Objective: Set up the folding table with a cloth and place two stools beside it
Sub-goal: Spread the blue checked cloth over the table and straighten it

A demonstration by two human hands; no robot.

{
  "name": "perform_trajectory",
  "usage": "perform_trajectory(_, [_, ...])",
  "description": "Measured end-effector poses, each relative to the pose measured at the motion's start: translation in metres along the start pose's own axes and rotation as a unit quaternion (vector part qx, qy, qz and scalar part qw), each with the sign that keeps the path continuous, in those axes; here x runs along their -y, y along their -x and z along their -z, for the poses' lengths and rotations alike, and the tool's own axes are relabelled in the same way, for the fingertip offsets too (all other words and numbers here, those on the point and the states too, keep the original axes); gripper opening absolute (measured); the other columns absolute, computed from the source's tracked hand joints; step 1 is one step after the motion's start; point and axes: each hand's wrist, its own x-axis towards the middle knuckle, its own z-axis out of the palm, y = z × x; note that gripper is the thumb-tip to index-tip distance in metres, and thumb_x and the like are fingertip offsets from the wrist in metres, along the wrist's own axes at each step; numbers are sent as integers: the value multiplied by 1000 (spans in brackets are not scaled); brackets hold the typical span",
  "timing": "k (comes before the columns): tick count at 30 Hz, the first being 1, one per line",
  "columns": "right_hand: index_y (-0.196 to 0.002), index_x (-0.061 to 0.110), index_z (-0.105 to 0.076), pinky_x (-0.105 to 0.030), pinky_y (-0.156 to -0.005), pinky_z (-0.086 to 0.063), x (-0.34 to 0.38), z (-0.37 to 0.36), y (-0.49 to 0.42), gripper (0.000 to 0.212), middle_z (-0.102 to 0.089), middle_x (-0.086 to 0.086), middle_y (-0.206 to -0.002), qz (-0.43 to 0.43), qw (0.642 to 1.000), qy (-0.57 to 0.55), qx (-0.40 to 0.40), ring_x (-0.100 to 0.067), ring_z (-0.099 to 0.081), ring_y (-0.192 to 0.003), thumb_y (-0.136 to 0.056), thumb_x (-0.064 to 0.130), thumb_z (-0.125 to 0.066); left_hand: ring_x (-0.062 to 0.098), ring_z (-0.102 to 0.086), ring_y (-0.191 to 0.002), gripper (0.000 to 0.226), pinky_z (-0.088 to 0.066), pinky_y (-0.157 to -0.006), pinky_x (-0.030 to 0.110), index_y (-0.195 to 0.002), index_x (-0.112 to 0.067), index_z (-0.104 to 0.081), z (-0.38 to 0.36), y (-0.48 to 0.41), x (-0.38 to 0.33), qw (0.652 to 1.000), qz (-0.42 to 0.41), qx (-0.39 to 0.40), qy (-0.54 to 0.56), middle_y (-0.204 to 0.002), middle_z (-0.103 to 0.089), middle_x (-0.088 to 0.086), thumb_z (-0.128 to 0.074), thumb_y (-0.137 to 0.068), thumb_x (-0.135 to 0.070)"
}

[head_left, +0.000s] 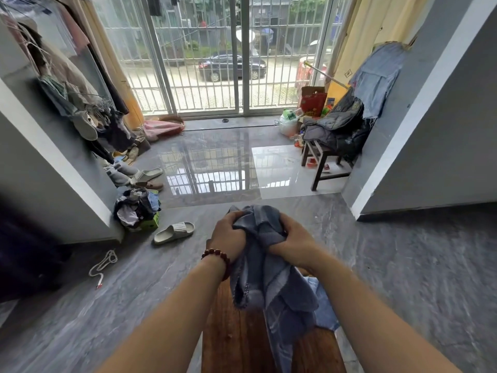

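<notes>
The brown wooden table (pixel 234 332) at the bottom centre of the frame is cut off by the lower edge and partly covered by the cloth (pixel 271 281), its legs out of sight, and the fingertips of both hands are buried in fabric. The left hand (pixel 228 232) and the right hand (pixel 293 240) sit close together in the lower middle, each with fingers curled tight round the bunched top of the cloth, which hangs down from the two fists over the table. It is blue-grey, crumpled, with a frayed edge; a dark stool (pixel 320 168) heaped with clothes stands at the right middle
</notes>
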Motion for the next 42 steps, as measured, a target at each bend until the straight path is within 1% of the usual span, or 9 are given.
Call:
perform_trajectory(4, [-98, 38, -60, -6, -63, -46, -6, 10, -2, 28, -65, 19, -89, 25, 997, 45, -55, 1, -61, -83, -84, 14, -57, 16, -65, -94, 27, -53, -86, 38, -88, -45, -66, 3, 7, 3, 1000, -8, 9, 7, -97, -70, -9, -68, -74, -22])
perform_trajectory(9, [-105, 35, -60, -15, -72, -48, -4, 12, -5, 24, -66, 14, -94, 33, 994, 0, -103, -4, -61, -90, -91, 17, -52, 1, -61, -86, 53, -47, -71, 16, -107, -34, -52, 10, 16, -1, 995, -34, 70, -58, -98, -61, -15, -81, -64, -24])
perform_trajectory(12, [-104, 32, -59, -8, -65, -45, 1, 13, -6, 22, -65, 14, -93, 49, 991, -24, -121, -2, -60, -88, -93, 15, -51, 2, -56, -83, 48, -43, -68, 17, -109, -29, -47, 9, 24, -3, 981, -13, 122, -151, -93, -58, -15, -75, -70, -27])
perform_trajectory(16, [-108, 32, -57, -4, -64, -44, 4, 17, -2, 22, -63, 16, -95, 56, 992, -28, -107, 3, -58, -87, -94, 16, -51, 23, -59, -95, 18, -45, -81, 30, -105, -18, -57, 5, 29, -10, 974, -35, 72, -214, -100, -64, 3, -52, -88, -14])
perform_trajectory(22, [-113, 16, -56, -11, -70, -44, 1, 31, 9, 20, -63, 1, -99, 55, 996, 30, -69, -12, -59, -90, -93, 18, -54, 17, -57, -86, 27, -46, -75, 32, -97, -24, -57, -1, 39, -19, 991, -43, -25, -121, -92, -62, -3, -41, -86, -5])
perform_trajectory(29, [-109, 7, -58, -36, -78, -50, -11, 77, 44, 23, -65, -12, -99, 17, 995, 59, -73, -25, -60, -92, -87, 7, -53, 16, -60, -89, 15, -47, -76, 28, -94, -30, -55, -47, 57, -32, 995, -40, -14, -89, -88, -61, -9, -52, -87, -17])
perform_trajectory(33, [-102, 9, -60, -26, -68, -48, -26, 110, 74, 20, -64, -7, -92, 2, 995, 49, -84, -19, -59, -83, -88, 5, -46, 7, -58, -75, 18, -40, -58, 17, -83, -23, -55, -89, 75, -42, 992, -51, -5, -113, -78, -61, -9, -71, -75, -24])
perform_trajectory(36, [-105, 17, -61, -21, -67, -50, -36, 135, 93, 25, -65, 0, -93, -7, 996, 27, -88, -15, -61, -85, -89, 6, -45, 8, -59, -75, 8, -40, -57, 15, -85, -19, -62, -117, 91, -51, 993, -52, 1, -105, -78, -63, -8, -67, -79, -21])
perform_trajectory(42, [-105, 24, -60, -28, -74, -51, -54, 171, 123, 26, -66, 0, -99, -9, 987, -31, -157, -15, -61, -90, -92, 10, -43, 0, -54, -75, 7, -37, -57, 13, -89, -28, -59, -151, 126, -62, 994, -55, -42, -83, -79, -59, -16, -55, -88, -22])
